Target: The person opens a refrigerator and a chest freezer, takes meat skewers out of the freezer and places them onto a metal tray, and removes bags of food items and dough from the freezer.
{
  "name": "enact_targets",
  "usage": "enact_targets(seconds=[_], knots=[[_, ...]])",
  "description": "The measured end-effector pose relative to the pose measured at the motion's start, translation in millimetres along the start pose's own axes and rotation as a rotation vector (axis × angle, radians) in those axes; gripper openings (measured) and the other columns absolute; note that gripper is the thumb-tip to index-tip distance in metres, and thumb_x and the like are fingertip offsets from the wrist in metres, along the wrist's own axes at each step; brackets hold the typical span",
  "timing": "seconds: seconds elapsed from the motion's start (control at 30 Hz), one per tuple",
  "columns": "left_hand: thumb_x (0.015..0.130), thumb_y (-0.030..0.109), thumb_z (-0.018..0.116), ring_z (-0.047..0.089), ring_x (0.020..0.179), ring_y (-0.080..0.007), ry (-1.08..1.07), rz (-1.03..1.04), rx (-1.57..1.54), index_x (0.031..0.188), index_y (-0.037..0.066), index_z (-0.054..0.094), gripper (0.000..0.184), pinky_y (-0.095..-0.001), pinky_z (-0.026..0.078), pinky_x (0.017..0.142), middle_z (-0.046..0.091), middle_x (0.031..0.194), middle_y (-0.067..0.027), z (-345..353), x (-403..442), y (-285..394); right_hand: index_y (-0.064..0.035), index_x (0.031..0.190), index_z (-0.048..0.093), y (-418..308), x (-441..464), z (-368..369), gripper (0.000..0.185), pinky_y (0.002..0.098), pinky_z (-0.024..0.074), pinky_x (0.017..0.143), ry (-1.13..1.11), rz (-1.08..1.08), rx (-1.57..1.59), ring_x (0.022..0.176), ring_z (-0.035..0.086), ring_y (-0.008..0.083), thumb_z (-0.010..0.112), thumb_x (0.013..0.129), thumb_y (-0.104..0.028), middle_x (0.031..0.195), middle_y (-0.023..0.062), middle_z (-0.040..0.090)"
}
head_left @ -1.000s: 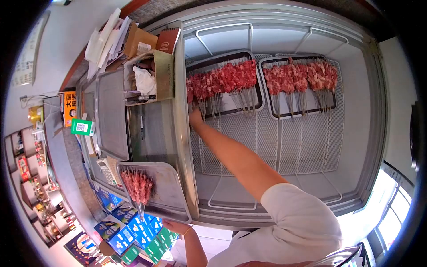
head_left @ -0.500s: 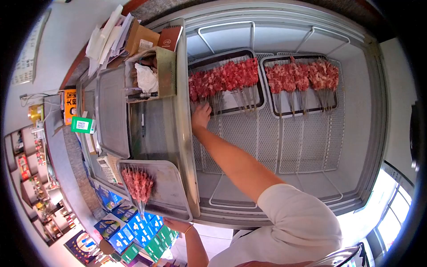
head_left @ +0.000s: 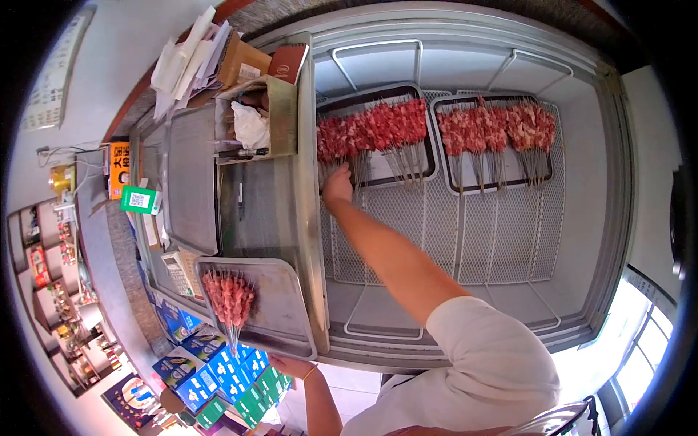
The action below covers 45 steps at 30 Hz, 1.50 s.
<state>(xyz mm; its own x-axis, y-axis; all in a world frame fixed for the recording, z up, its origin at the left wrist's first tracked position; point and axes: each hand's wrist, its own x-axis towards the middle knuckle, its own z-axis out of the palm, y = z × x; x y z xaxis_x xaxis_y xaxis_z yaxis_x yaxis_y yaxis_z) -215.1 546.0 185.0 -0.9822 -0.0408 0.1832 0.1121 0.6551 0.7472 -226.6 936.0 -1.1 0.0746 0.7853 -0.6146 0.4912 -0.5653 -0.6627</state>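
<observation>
My right hand (head_left: 338, 185) reaches into the open freezer, its fingers closed at the stick ends of meat skewers (head_left: 345, 138) on the left black-rimmed tray (head_left: 430, 156). Its fingertips are partly hidden among the sticks. A second freezer tray (head_left: 549, 171) to the right holds more red meat skewers (head_left: 498, 131). At the lower left, my left hand (head_left: 289, 365) grips the near edge of a metal tray (head_left: 280, 301), which carries one bunch of skewers (head_left: 230, 299) on its left side.
Wire baskets (head_left: 509, 232) line the freezer. On its left glass top are a cardboard box (head_left: 282, 120) with white tissue, a marker (head_left: 241, 201), a calculator (head_left: 177, 272) and a green QR sign (head_left: 140, 200). Blue and green boxes (head_left: 233, 378) are stacked beyond the metal tray.
My right hand has shifted a little to the right along the skewer sticks in the left freezer tray. My left hand stays at the metal tray's edge. The view has shifted slightly.
</observation>
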Motion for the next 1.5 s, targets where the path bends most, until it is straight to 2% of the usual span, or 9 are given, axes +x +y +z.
enact_targets(seconds=[0.13, 0.33, 0.4, 0.6, 0.77, 0.87, 0.93, 1.4, 1.5], knots=[[0.094, 0.023, 0.034, 0.053, 0.087, -0.0211, -0.003, -0.046, -0.141, 0.104, -0.006, 0.049, 0.034, -0.0325, 0.043, 0.080, 0.054, 0.101, -0.0154, 4, -4, 10, 0.0016, 0.119, 0.033, 8, 0, -15, 0.046, 0.0451, 0.0468, 0.072, -0.033, -0.114, 0.079, 0.090, 0.057, 0.0389, 0.051, 0.079, -0.014, 0.096, 0.0255, 0.055], [0.094, 0.022, 0.032, 0.053, 0.088, -0.0223, -0.023, -0.068, -0.180, 0.103, -0.007, 0.049, 0.034, -0.0321, 0.042, 0.082, 0.053, 0.103, -0.0164, 3, -3, 10, 0.0006, 0.098, 0.050, 54, 40, -5, 0.028, 0.0327, 0.0420, 0.046, -0.200, -0.214, 0.473, 0.057, 0.055, 0.0190, 0.056, 0.082, -0.022, 0.071, 0.0080, 0.056], [0.094, 0.022, 0.032, 0.052, 0.090, -0.0232, -0.039, -0.025, -0.102, 0.104, -0.007, 0.049, 0.035, -0.0325, 0.042, 0.083, 0.053, 0.104, -0.0170, 1, 3, -6, -0.0018, 0.106, 0.050, 34, 12, -69, 0.028, 0.0228, 0.0313, 0.038, -0.597, 0.171, 1.020, 0.048, 0.039, 0.0067, 0.053, 0.086, -0.021, 0.066, 0.0001, 0.047], [0.093, 0.022, 0.032, 0.051, 0.094, -0.0319, -0.002, 0.056, 0.038, 0.108, -0.008, 0.048, 0.037, -0.0369, 0.040, 0.085, 0.052, 0.107, -0.0225, -1, 2, -5, -0.0053, 0.123, 0.041, 37, -11, -162, 0.033, 0.0147, 0.0218, 0.035, -1.120, 0.247, 1.453, 0.046, 0.027, 0.0025, 0.044, 0.090, -0.011, 0.063, -0.0040, 0.034], [0.092, 0.022, 0.035, 0.053, 0.086, -0.0267, 0.029, 0.123, 0.013, 0.101, -0.008, 0.052, 0.036, -0.0352, 0.042, 0.079, 0.055, 0.103, -0.0184, -1, -6, 17, -0.0062, 0.127, 0.036, 40, -17, -206, 0.036, 0.0154, 0.0218, 0.036, -1.078, 0.164, 1.296, 0.047, 0.026, 0.0030, 0.041, 0.091, -0.013, 0.064, -0.0043, 0.033], [0.093, 0.021, 0.033, 0.055, 0.089, -0.0223, -0.062, -0.217, -0.368, 0.111, -0.002, 0.046, 0.032, -0.0300, 0.048, 0.065, 0.054, 0.102, -0.0153, -4, -6, 19, -0.0064, 0.131, 0.031, 46, -20, -223, 0.041, 0.0166, 0.0220, 0.037, -1.069, 0.135, 1.242, 0.047, 0.027, 0.0037, 0.041, 0.092, -0.016, 0.063, -0.0039, 0.034], [0.094, 0.019, 0.033, 0.051, 0.065, -0.0127, -0.162, -0.156, -0.367, 0.104, 0.001, 0.046, 0.025, -0.0228, 0.038, 0.045, 0.054, 0.089, -0.0089, -4, 6, -10, -0.0062, 0.122, 0.041, 44, -39, -241, 0.032, 0.0142, 0.0220, 0.036, -1.008, 0.059, 1.181, 0.048, 0.026, 0.0017, 0.042, 0.091, -0.016, 0.064, -0.0052, 0.032], [0.092, 0.023, 0.041, 0.047, 0.053, -0.0094, -0.447, -0.265, -0.699, 0.099, 0.007, 0.046, 0.018, -0.0246, 0.047, 0.049, 0.051, 0.075, -0.0033, -20, 16, -18, -0.0103, 0.125, 0.037, 64, -303, -241, 0.035, 0.0188, 0.0204, 0.039, -1.084, 0.007, 1.000, 0.050, 0.027, 0.0043, 0.043, 0.091, -0.016, 0.064, -0.0044, 0.032], [0.091, 0.023, 0.043, 0.048, 0.056, -0.0096, -0.481, -0.310, -0.753, 0.099, 0.007, 0.046, 0.018, -0.0245, 0.046, 0.053, 0.052, 0.077, -0.0033, -28, 18, -15, -0.0082, 0.098, 0.049, 68, -356, -193, 0.013, 0.0195, 0.0199, 0.038, -1.219, 0.080, 0.986, 0.047, 0.027, 0.0044, 0.046, 0.089, -0.017, 0.060, -0.0046, 0.032]])
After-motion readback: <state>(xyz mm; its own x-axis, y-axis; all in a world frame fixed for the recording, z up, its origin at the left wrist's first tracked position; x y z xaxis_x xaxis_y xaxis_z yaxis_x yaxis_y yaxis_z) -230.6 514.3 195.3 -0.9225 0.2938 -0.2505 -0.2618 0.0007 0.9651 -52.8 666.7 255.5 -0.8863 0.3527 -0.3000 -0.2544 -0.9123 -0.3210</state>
